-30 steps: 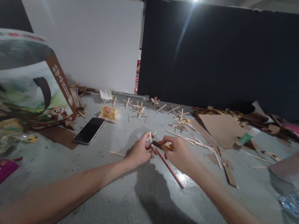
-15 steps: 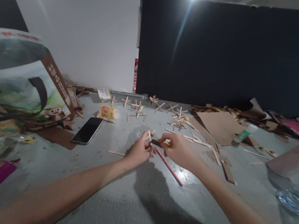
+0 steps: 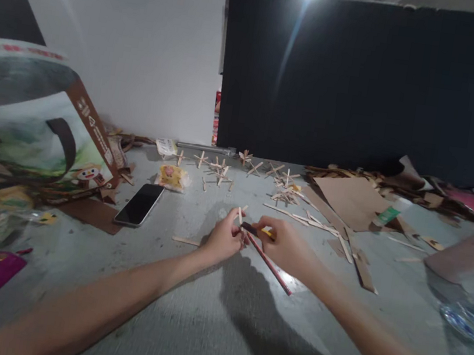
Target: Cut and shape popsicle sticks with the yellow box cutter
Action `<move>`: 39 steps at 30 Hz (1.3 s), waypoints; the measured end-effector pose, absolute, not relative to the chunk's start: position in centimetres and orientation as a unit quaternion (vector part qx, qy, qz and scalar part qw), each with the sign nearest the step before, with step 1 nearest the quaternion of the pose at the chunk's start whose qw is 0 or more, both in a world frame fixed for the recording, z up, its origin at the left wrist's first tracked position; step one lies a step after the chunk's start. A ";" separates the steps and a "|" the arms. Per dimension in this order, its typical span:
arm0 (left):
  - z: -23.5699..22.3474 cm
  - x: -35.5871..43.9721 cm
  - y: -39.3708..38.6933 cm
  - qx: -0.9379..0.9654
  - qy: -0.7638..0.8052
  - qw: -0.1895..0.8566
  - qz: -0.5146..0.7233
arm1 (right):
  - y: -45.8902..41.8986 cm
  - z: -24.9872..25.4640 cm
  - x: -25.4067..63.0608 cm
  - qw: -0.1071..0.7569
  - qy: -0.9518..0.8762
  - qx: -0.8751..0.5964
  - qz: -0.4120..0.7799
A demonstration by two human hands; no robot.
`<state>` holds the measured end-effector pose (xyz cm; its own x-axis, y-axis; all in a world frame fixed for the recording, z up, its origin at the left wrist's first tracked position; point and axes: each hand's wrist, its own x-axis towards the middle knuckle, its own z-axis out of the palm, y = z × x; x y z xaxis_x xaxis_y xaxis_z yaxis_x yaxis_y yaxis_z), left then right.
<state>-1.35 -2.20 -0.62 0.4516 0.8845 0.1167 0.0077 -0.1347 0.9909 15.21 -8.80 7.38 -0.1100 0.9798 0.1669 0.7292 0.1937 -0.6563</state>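
Near the middle of the table, my left hand (image 3: pixel 224 237) is closed around a small piece made of crossed wooden craft sticks (image 3: pixel 240 216), whose ends stick up past the thumb. My right hand (image 3: pixel 284 244) pinches a slim yellow tool with a black front end (image 3: pixel 250 227); its exact kind is unclear. The black end meets or nearly meets the sticks, though fingers hide the contact. Below both hands a thin red pencil-like rod (image 3: pixel 272 267) lies slantwise on the table. One flat craft stick (image 3: pixel 185 241) rests left of my left wrist.
Crossed-stick pieces (image 3: pixel 220 171) stand farther back, with loose sticks (image 3: pixel 314 222) to the right. A phone (image 3: pixel 139 205) and a yellow packet (image 3: pixel 173 177) lie left. Brown cardboard (image 3: pixel 351 199) and a green-white tube (image 3: pixel 388 213) are right. A large printed bag (image 3: pixel 41 126) stands far left.
Both hands keep nearly the same pose. The black end of the tool shifts very slightly at the sticks, and the whole view moves a little.
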 end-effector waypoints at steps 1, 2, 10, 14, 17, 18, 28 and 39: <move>-0.6 -1.4 -2.2 0.646 0.346 0.558 0.389 | -8.3 8.3 15.4 0.273 -0.717 -0.600 0.228; -0.5 -1.4 -2.2 0.649 0.347 0.555 0.388 | -7.9 8.9 15.6 0.264 -0.721 -0.595 0.236; -0.2 -1.4 -2.5 0.642 0.345 0.557 0.398 | -10.6 3.9 13.6 0.394 -0.694 -0.575 0.178; -0.5 -1.4 -2.5 0.648 0.350 0.548 0.397 | -11.4 2.1 13.3 0.434 -0.681 -0.563 0.176; -0.6 -1.4 -2.4 0.647 0.350 0.549 0.398 | -10.4 3.7 14.1 0.410 -0.689 -0.567 0.188; -0.7 -1.4 -2.3 0.647 0.350 0.550 0.395 | -9.9 4.5 14.5 0.392 -0.694 -0.567 0.206; -0.3 -1.5 -2.5 0.652 0.375 0.529 0.394 | -10.2 3.4 14.3 0.412 -0.696 -0.556 0.193; -0.4 -1.4 -2.3 0.641 0.361 0.550 0.396 | -8.4 6.8 15.2 0.322 -0.721 -0.577 0.210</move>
